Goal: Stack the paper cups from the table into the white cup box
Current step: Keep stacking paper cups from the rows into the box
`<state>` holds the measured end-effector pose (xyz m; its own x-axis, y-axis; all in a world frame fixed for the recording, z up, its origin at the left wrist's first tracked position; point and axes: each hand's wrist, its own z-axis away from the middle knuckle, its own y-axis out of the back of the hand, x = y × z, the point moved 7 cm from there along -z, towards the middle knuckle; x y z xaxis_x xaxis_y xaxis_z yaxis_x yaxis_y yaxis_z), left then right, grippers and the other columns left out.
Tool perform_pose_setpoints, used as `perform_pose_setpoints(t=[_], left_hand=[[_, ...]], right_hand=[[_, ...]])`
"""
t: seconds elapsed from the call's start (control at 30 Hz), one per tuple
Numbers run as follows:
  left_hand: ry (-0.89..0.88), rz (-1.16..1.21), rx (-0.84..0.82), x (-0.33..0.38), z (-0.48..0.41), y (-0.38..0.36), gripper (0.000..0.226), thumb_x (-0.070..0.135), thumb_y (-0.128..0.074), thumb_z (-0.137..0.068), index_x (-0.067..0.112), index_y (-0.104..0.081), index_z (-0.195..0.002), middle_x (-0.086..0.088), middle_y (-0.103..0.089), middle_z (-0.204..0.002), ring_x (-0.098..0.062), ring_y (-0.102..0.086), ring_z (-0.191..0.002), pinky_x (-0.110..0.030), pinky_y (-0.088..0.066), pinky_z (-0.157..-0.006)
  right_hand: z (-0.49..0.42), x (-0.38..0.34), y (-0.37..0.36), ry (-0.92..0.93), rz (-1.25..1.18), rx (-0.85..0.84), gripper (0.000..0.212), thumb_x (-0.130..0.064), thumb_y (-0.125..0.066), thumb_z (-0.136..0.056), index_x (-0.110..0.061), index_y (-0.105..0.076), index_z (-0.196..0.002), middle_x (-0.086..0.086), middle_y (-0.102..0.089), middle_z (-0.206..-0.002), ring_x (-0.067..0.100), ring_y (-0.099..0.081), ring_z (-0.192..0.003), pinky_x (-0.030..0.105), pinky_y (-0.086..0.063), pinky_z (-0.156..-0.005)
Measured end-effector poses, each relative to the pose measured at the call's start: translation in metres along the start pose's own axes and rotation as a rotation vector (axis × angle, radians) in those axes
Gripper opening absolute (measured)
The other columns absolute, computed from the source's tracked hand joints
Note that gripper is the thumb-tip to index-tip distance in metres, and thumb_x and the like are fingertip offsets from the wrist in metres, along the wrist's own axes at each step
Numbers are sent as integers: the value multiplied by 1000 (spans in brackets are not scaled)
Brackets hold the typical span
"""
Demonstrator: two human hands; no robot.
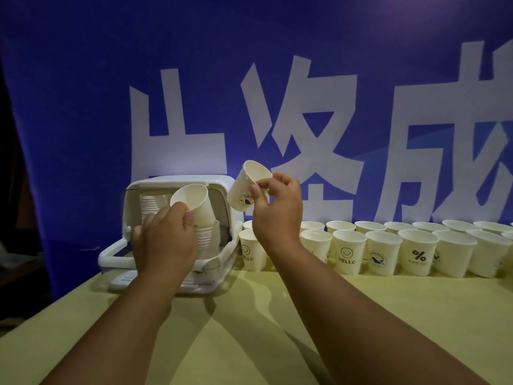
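The white cup box (222, 187) stands at the table's back left, its front open. Inside are two stacks of paper cups: a rear stack (151, 204) and a front stack (209, 237). My left hand (163, 240) grips a white paper cup (195, 202) by its side, tilted, its base resting in the top of the front stack. My right hand (277, 212) pinches the rim of a second paper cup (247, 190) with a whale print, tilted in the air just right of the box. Several more paper cups (383, 251) stand in two rows on the table.
A yellow table (277, 315) carries everything; its left edge runs diagonally at the lower left. A blue banner (249, 65) with large white characters hangs right behind the box and cups. The box's lowered front tray (116, 252) juts toward me.
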<state>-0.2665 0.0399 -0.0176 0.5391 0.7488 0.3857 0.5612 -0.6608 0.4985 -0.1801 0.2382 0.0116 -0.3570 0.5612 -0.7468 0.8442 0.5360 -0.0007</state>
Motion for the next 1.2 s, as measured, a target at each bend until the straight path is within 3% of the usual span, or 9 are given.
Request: perform_pose_setpoints(t=[0.23, 0.43, 0.53, 0.6, 0.73, 0.93, 1.03, 1.13, 1.2], left_hand=[[-4, -176, -195, -9, -3, -16, 24, 37, -36, -107, 23, -54, -115, -5, -50, -121, -25, -51, -110, -47, -50, -94], [-57, -33, -353, -7, 7, -31, 26, 42, -38, -106, 24, -54, -116, 3, -56, -120, -19, -55, -106, -47, -56, -89], [6, 107, -356, -3, 8, -32, 20, 43, -52, -102, 28, -50, -116, 3, -57, -120, -18, -57, -103, -46, -57, -87], [34, 176, -350, -1, 9, -33, 40, 37, -66, -97, 30, -42, -127, 3, -56, -132, -20, -59, -111, -44, -57, -91], [54, 283, -267, -1, 9, -26, 92, 31, -81, -85, 39, -14, -147, -5, -51, -147, -30, -60, -122, -53, -55, -97], [-79, 232, -198, 3, 7, -20, 115, 37, -81, -85, 61, 12, -148, -6, -40, -158, -30, -57, -126, -51, -58, -91], [-84, 232, -218, 1, 6, -23, 106, 36, -79, -87, 62, 2, -150, -1, -35, -161, -28, -51, -133, -51, -57, -94], [-52, 226, -227, -5, 4, -29, 85, 41, -77, -88, 42, -26, -155, 3, -42, -154, -26, -50, -133, -45, -53, -98], [-27, 201, -235, -9, 3, -31, 84, 41, -78, -87, 33, -30, -156, 3, -40, -151, -25, -50, -131, -42, -52, -99]], right_hand=[[3, -3, -6, -4, 23, -77, 8, -27, -68, -92, -25, -68, -100, -9, -48, -132, 8, -49, -112, 2, -31, -73], [4, -7, -13, 40, 68, -147, 18, -25, -67, -93, -19, -71, -109, -8, -50, -130, 2, -41, -107, -1, -26, -66], [6, -8, -19, 48, 77, -162, 17, -24, -69, -92, -20, -72, -108, -8, -54, -129, 3, -43, -108, 2, -28, -72], [9, -8, -25, 55, 88, -185, 14, -24, -69, -92, -21, -72, -106, -8, -56, -130, 5, -48, -111, 7, -35, -79], [16, -12, -35, 120, 142, -230, 12, -22, -67, -93, -19, -73, -104, -7, -58, -129, 8, -49, -115, 7, -29, -78], [28, -18, -50, 251, 274, -398, 14, -22, -65, -95, -14, -73, -102, -2, -64, -113, 7, -50, -95, 21, -43, -82], [35, -16, -52, 172, 198, -467, 23, -19, -63, -96, -19, -69, -118, -1, -66, -118, 14, -61, -102, 28, -50, -91], [41, -7, -56, 114, 234, -551, 43, -15, -58, -98, -26, -54, -140, 0, -61, -135, 18, -59, -118, 30, -45, -98], [45, -3, -60, 147, 312, -604, 54, -7, -59, -96, -28, -49, -145, 0, -58, -139, 20, -57, -123, 33, -45, -101]])
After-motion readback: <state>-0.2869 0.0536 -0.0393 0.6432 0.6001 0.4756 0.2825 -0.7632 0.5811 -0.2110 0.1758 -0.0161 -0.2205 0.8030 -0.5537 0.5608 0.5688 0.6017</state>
